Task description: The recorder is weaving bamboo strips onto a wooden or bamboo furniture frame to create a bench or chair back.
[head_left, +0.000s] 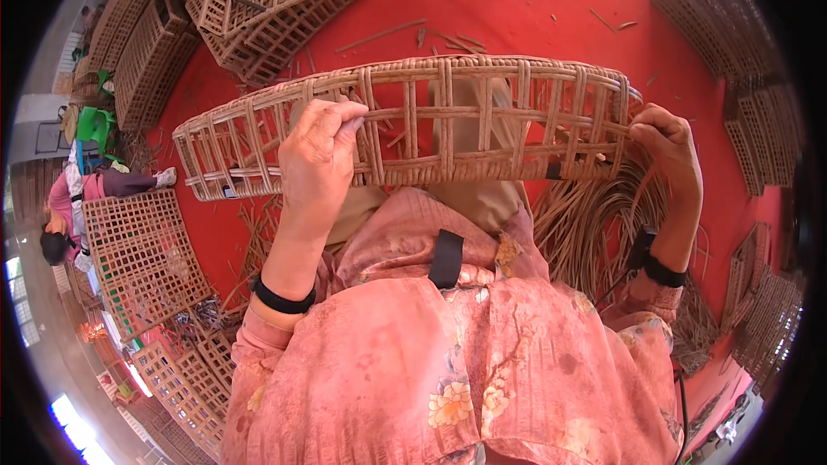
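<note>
A long woven basket frame [482, 168] of brown strips rests on its side across my lap, its open lattice facing up. Near its left half, my left hand [317, 146] is closed in a pinch on a flat weaving strip [420, 111] that runs lengthwise through the uprights. My right hand [662, 139] pinches at the frame's right end, where a strip comes out between the fingers. Whether both hands hold the same strip I cannot tell for sure.
Loose strips [579, 220] lie in a thick coil beside my right leg. Stacked woven baskets [276, 4] stand at the far left, more stacks [715, 17] at the far right. Offcuts litter the red floor [551, 17]. Another person [121, 182] is at the left by a lattice panel [142, 245].
</note>
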The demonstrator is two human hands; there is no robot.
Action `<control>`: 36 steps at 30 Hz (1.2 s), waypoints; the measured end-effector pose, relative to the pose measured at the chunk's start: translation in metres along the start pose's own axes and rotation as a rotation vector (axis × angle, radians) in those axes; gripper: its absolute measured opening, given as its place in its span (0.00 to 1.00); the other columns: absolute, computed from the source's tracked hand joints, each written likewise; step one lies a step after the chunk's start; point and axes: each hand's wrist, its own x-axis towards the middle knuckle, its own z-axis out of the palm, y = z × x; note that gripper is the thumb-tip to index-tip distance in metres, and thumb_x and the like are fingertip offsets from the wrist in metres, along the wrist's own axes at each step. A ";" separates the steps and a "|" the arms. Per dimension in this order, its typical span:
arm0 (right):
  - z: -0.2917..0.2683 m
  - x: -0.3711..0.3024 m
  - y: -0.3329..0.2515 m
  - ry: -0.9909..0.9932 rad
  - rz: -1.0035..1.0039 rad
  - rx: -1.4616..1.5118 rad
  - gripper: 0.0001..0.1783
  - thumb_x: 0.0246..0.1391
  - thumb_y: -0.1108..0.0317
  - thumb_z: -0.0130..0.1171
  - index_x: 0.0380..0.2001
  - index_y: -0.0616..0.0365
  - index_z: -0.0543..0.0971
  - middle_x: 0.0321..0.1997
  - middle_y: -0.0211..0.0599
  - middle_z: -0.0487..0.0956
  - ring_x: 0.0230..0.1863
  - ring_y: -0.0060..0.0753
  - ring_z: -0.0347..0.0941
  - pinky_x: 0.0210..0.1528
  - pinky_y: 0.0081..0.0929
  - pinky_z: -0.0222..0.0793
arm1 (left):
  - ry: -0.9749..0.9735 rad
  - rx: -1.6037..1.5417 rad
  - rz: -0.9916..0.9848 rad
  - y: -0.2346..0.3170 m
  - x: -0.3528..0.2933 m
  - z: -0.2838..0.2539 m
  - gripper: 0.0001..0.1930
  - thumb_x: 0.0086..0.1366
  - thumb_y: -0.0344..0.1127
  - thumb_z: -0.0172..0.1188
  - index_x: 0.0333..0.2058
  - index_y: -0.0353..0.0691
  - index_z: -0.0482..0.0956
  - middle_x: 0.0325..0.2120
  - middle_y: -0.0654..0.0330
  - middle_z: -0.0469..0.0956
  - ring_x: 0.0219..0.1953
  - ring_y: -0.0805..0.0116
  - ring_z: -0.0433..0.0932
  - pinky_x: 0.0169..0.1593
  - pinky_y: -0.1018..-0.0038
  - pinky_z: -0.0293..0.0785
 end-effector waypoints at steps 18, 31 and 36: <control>0.021 -0.002 -0.024 0.009 -0.165 -0.285 0.07 0.56 0.72 0.66 0.29 0.66 0.81 0.28 0.27 0.77 0.28 0.18 0.69 0.31 0.23 0.65 | -0.092 0.275 -0.043 0.001 0.005 -0.025 0.05 0.62 0.27 0.64 0.37 0.43 0.84 0.31 0.61 0.77 0.29 0.64 0.80 0.35 0.69 0.76; 0.043 -0.013 -0.025 0.184 -0.197 -0.410 0.08 0.54 0.71 0.67 0.29 0.66 0.81 0.27 0.29 0.75 0.29 0.21 0.69 0.33 0.25 0.65 | -0.302 -0.383 -0.446 -0.013 0.009 -0.036 0.15 0.66 0.24 0.56 0.51 0.37 0.74 0.38 0.60 0.79 0.28 0.81 0.74 0.30 0.81 0.74; 0.055 -0.018 -0.032 0.275 -0.177 -0.480 0.09 0.56 0.69 0.67 0.29 0.65 0.82 0.27 0.29 0.74 0.28 0.21 0.68 0.31 0.26 0.64 | -0.293 -0.570 -0.483 -0.027 0.007 -0.040 0.14 0.65 0.24 0.58 0.50 0.39 0.76 0.39 0.59 0.79 0.30 0.83 0.74 0.28 0.84 0.74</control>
